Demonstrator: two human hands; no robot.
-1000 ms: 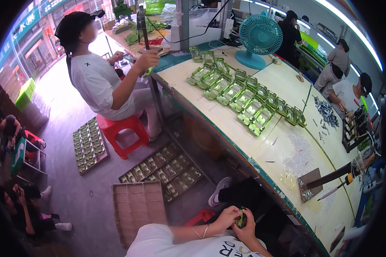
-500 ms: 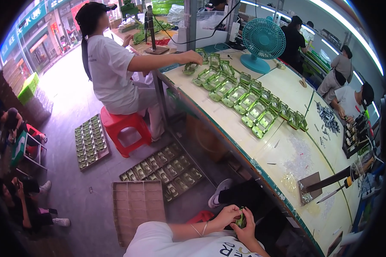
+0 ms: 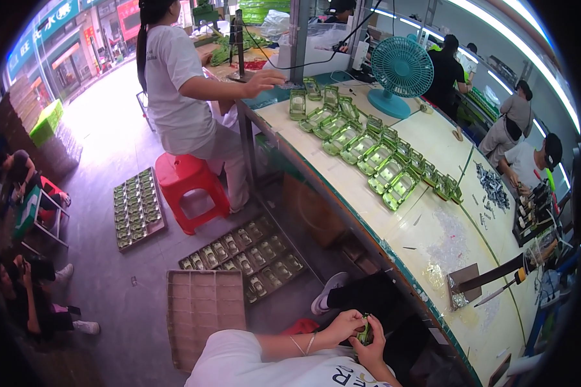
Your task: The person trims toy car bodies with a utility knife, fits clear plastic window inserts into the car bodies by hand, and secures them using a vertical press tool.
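Observation:
Low at the front, my left hand (image 3: pixel 343 327) and my right hand (image 3: pixel 372 351) are together over my lap, beside the table edge. Between them is a small shiny green plastic part (image 3: pixel 365 333), with the fingers of both hands closed around it. Much of it is hidden by the fingers, so its full shape does not show. Rows of shiny green car-shaped shells (image 3: pixel 358 148) lie on the worktable (image 3: pixel 426 226) ahead of my hands.
A co-worker sits on a red stool (image 3: pixel 184 187) at the far left. Trays of shells (image 3: pixel 139 209) and a brown compartment tray (image 3: pixel 206 316) are on the floor. The table bears a teal fan (image 3: pixel 402 68), small dark parts (image 3: pixel 490 187) and a metal-based stand (image 3: pixel 465 284).
The co-worker's hand has let go of a green shell at the far end of the rows and drawn back left. My hands keep their hold on the green part, barely moved.

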